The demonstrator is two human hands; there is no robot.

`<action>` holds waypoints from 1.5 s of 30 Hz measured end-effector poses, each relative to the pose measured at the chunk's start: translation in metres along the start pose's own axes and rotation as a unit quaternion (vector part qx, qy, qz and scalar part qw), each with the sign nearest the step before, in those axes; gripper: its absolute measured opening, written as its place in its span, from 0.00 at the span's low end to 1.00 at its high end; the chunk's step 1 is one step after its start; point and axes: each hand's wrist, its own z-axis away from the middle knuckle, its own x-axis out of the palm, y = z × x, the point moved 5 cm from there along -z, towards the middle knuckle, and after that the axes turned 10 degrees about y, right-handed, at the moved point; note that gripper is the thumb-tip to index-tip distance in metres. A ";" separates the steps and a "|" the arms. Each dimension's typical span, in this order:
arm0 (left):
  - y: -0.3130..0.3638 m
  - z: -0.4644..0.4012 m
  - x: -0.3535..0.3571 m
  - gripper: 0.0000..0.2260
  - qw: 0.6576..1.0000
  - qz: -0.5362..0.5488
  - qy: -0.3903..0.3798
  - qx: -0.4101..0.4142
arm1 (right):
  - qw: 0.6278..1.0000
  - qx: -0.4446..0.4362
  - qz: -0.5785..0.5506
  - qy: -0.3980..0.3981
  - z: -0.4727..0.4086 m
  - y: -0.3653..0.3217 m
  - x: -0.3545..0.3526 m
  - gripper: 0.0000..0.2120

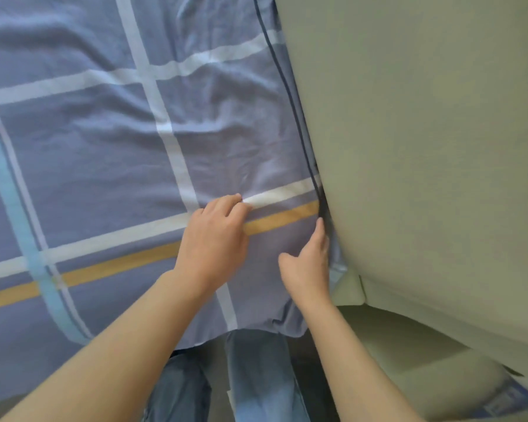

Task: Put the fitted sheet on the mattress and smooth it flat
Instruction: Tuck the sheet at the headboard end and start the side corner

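Observation:
A blue fitted sheet (104,153) with white, tan and light-blue stripes covers the mattress across the left and middle of the view. It has creases near its middle. My left hand (217,236) rests on the sheet over the white and tan stripes, fingers bent with the tips on the cloth. My right hand (310,266) lies with straight fingers along the sheet's right edge, pushing into the gap beside the grey-green upholstered headboard (424,147). The sheet's dark piped seam (287,80) runs along that gap. The sheet's near edge hangs over the mattress front.
The padded headboard fills the right side and rises close against the mattress. Below the sheet's near edge I see my legs in blue jeans (256,376) and a strip of dark floor. A rounded grey-green bed base (424,360) sits at lower right.

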 end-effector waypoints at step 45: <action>-0.089 0.112 0.022 0.30 0.991 -0.103 -0.055 -0.061 | 0.995 -0.062 0.079 -0.009 -0.027 0.013 -0.003 0.30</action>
